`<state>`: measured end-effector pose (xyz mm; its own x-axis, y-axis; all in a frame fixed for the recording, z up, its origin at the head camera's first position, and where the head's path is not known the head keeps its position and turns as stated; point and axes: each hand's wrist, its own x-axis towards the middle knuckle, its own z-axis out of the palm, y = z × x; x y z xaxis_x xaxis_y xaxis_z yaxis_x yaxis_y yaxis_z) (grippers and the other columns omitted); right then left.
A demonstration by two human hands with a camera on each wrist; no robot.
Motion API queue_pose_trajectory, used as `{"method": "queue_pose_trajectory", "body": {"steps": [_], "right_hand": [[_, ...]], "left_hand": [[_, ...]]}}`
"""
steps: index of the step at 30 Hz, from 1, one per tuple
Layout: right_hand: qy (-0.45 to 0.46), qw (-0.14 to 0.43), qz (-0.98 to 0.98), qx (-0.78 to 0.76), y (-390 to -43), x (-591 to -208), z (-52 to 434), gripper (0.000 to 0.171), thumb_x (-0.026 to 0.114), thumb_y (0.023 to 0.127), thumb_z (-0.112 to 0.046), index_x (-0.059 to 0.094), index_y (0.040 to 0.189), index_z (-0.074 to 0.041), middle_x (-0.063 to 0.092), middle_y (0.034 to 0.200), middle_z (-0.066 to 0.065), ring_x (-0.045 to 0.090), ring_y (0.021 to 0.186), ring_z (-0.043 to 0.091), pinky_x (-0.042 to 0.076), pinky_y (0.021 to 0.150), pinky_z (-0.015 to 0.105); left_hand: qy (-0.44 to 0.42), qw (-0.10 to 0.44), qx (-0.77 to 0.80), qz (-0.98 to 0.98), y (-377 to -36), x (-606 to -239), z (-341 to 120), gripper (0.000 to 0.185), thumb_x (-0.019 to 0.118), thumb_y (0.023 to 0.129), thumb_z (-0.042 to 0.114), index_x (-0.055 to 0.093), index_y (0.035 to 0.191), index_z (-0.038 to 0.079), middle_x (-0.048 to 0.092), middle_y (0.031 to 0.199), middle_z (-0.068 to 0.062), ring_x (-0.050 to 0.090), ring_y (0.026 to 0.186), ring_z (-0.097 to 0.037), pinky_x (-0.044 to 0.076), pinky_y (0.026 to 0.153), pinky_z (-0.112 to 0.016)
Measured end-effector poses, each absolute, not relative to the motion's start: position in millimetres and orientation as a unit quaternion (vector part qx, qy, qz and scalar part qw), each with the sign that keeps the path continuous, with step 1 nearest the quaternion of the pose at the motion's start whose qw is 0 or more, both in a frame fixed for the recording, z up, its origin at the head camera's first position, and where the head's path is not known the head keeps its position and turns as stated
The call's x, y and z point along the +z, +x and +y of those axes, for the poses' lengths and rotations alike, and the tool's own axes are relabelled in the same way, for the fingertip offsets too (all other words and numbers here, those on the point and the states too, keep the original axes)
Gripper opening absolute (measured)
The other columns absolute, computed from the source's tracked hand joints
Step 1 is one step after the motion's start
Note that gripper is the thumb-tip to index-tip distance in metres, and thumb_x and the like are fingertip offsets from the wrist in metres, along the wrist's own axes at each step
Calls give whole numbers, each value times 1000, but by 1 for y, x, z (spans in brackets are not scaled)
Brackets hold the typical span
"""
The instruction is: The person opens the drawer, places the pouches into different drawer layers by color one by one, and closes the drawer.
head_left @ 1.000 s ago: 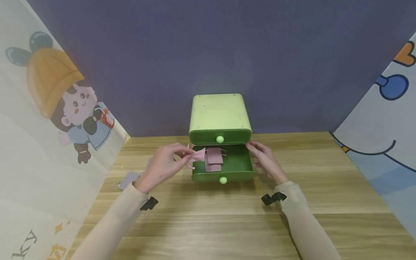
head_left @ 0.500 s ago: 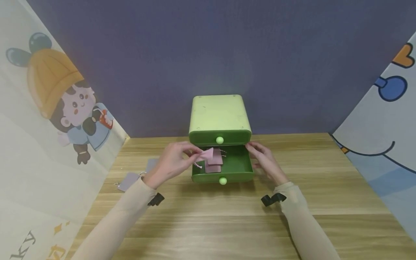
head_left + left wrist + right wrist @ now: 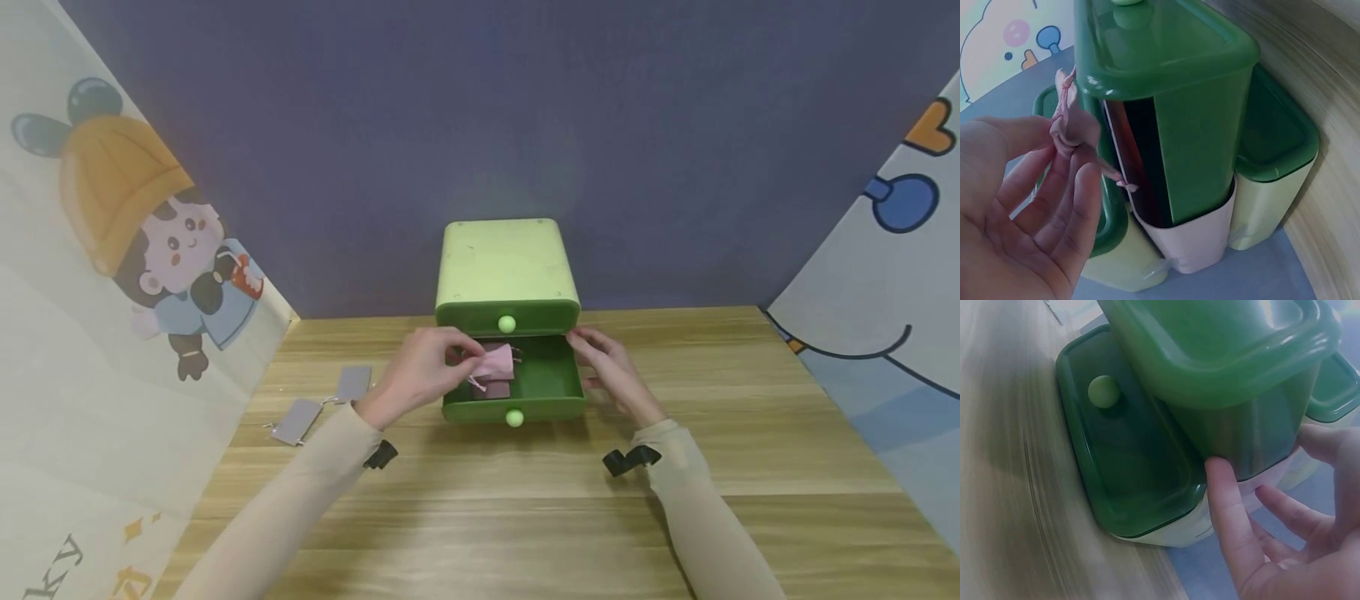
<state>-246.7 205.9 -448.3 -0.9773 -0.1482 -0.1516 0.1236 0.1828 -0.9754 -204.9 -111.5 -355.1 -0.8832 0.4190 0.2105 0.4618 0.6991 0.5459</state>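
Note:
My left hand (image 3: 423,371) pinches a small pink drawstring pouch (image 3: 498,362) by its gathered neck, over the pulled-out green drawer (image 3: 549,379). In the left wrist view the cords of the pouch (image 3: 1075,128) dangle beside thumb and fingers. Darker pink pouches (image 3: 491,390) lie in the drawer's left half, partly covered by the held one. At the drawer's right side is my right hand (image 3: 611,371); the right wrist view shows its extended fingertips (image 3: 1219,467) against the drawer and cabinet edge.
The light-green cabinet (image 3: 508,258) stands against the dark wall, its top drawer closed below a round knob (image 3: 507,324). A closed bottom drawer (image 3: 1129,456) shows in the right wrist view. Two greyish drawstring pouches (image 3: 296,421) lie on the wooden table (image 3: 510,517) at left.
My left hand has moved right with the pink pouch, from the drawer's left edge to above the pouches inside. The greyish pouches on the table have come into fuller view. My right hand stays put.

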Motion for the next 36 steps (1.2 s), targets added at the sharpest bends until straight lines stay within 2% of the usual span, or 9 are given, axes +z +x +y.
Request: {"method": "queue_pose_trajectory", "body": {"steps": [9, 16, 21, 28, 33, 36], "right_hand": [[-10, 106, 765, -636, -245, -447, 205, 76, 58, 108, -49, 32, 167, -7, 36, 171, 18, 46, 149, 43, 63, 85, 32], [-8, 105, 770, -630, -245, -447, 205, 76, 58, 108, -50, 33, 166, -8, 38, 170, 18, 51, 144, 45, 63, 86, 33], [-9, 107, 765, -635, -245, -448, 203, 75, 59, 108, -48, 35, 166, -7, 39, 169, 19, 52, 143, 44, 64, 88, 37], [-6, 105, 769, -630, -245, -446, 203, 77, 59, 107, -50, 34, 166, -9, 39, 170, 18, 52, 144, 44, 63, 88, 36], [-4, 103, 772, -627, -244, -445, 204, 75, 58, 108, -50, 35, 166, -9, 39, 169, 18, 52, 142, 44, 62, 82, 30], [-3, 101, 772, -627, -244, -445, 204, 74, 58, 108, -49, 35, 166, -8, 40, 169, 18, 53, 141, 43, 62, 79, 28]], "left_hand": [[-221, 28, -302, -927, -207, -359, -104, 13, 79, 95, 16, 84, 108, 16, 82, 110, -3, 73, 79, -8, 57, 68, -25], [-209, 12, -300, -931, -208, -362, -97, 13, 79, 95, 18, 85, 107, 16, 82, 108, -4, 62, 61, -5, 49, 57, -25], [-213, 20, -303, -929, -209, -365, -93, 12, 80, 95, 19, 85, 105, 16, 83, 106, -4, 58, 57, -6, 44, 56, -24], [-205, 23, -319, -925, -214, -368, -90, 10, 80, 96, 21, 85, 104, 17, 83, 102, -2, 61, 58, -5, 44, 53, -24], [-204, 11, -314, -927, -218, -368, -82, 12, 79, 97, 22, 85, 105, 16, 83, 97, 0, 55, 57, -6, 45, 61, -26], [-206, 8, -313, -927, -221, -370, -78, 13, 79, 97, 23, 85, 106, 16, 83, 97, 1, 59, 63, -6, 49, 69, -28]]}}
